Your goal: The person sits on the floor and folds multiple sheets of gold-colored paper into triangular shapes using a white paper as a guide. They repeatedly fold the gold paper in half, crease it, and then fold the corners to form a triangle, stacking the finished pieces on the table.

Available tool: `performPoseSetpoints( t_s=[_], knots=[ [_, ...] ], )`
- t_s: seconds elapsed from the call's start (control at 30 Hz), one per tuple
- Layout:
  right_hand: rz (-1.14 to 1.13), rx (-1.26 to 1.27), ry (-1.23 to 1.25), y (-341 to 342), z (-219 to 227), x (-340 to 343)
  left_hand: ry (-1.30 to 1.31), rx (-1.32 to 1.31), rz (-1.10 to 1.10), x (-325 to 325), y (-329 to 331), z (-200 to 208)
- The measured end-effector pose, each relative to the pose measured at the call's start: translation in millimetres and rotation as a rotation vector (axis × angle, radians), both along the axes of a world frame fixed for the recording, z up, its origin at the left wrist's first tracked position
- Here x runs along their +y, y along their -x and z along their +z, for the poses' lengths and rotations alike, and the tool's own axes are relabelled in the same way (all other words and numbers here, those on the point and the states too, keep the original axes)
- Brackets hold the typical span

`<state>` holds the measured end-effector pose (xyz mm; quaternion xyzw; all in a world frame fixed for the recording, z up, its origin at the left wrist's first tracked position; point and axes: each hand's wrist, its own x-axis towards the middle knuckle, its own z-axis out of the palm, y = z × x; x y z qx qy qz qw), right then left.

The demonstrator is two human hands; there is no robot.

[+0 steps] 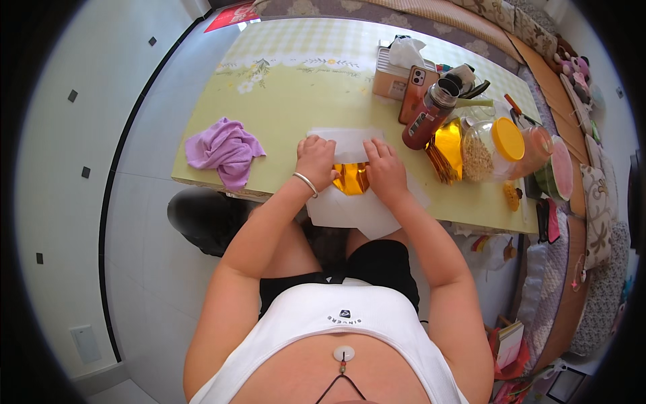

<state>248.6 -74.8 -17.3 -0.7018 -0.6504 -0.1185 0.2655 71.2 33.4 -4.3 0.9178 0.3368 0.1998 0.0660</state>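
Observation:
At the near edge of the table, a shiny gold foil paper lies over white paper sheets, its lower corners slanting inward. My left hand, with a silver bangle at the wrist, grips its left side with bent fingers and the thumb against the foil. My right hand is closed over the right side in the same way. Both sets of fingertips rest toward the white sheet's far part. How the paper is folded under the fingers is hidden.
A purple cloth lies to the left. On the right stand a dark red flask, a phone, a tissue box, a stack of gold foil sheets, a yellow-lidded jar and a cut watermelon.

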Motion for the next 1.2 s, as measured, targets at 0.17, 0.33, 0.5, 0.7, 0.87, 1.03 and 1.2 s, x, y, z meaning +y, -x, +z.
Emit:
performPoseSetpoints(
  t_s=[0.17,0.33,0.5,0.7,0.87,1.03,1.2],
  knots=[
    [0.220,-0.139,0.085,-9,9,10,0.056,0.161,-0.128,-4,-5,13],
    [0.337,-0.209,0.291,-10,9,-5,-0.113,-0.017,-0.284,-18,6,-15],
    [0.278,-0.154,0.215,-21,-9,-33,-0.273,0.078,-0.229,-39,29,-25],
    [0.164,0.081,0.271,-39,-11,-51,-0.178,-0.023,-0.151,-37,60,-27],
    [0.185,-0.015,0.234,-41,-2,-45,-0.100,-0.012,-0.146,-31,44,-4],
    [0.209,-0.056,0.225,-37,16,-33,-0.073,-0.021,-0.176,-15,40,-4],
    [0.206,-0.039,0.201,-40,10,-23,-0.007,-0.124,-0.241,-12,48,17]
  ],
)
